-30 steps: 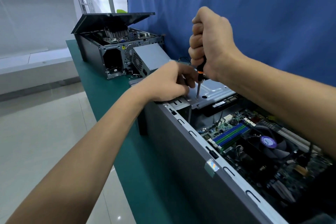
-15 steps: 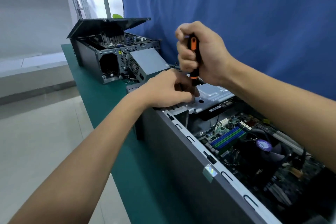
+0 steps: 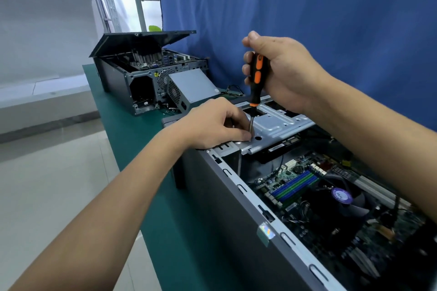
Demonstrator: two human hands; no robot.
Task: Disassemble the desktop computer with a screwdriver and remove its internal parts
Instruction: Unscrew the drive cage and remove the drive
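The computer (image 3: pixel 236 215) lies open on its side on the green table (image 3: pixel 132 144), right in front of the person, cover off. The right hand (image 3: pixel 287 75) wraps its fingers around the orange-and-black handle of the screwdriver (image 3: pixel 257 78), held upright, with the tip down on the silver bracket (image 3: pixel 283 123) at the case's far end. The left hand (image 3: pixel 212 123) rests on the case edge, fingers bunched and pinching the foot of the shaft. I can't see whether a screw sits under them.

I'd say the job is in its early-to-middle part. The case is open, and the bracket is being unscrewed. It lies flat in its seat, with a dark drive showing beneath its near edge. Inside, the motherboard (image 3: pixel 287 176), the blue and green memory slots (image 3: pixel 295 186) and the cooler fan (image 3: pixel 343 196) all sit in place, cables attached. All of that is left to come out.

Further along the table stands another case (image 3: pixel 118 82), lid propped up, with a grey power supply (image 3: pixel 196 84) leaning just beside it.
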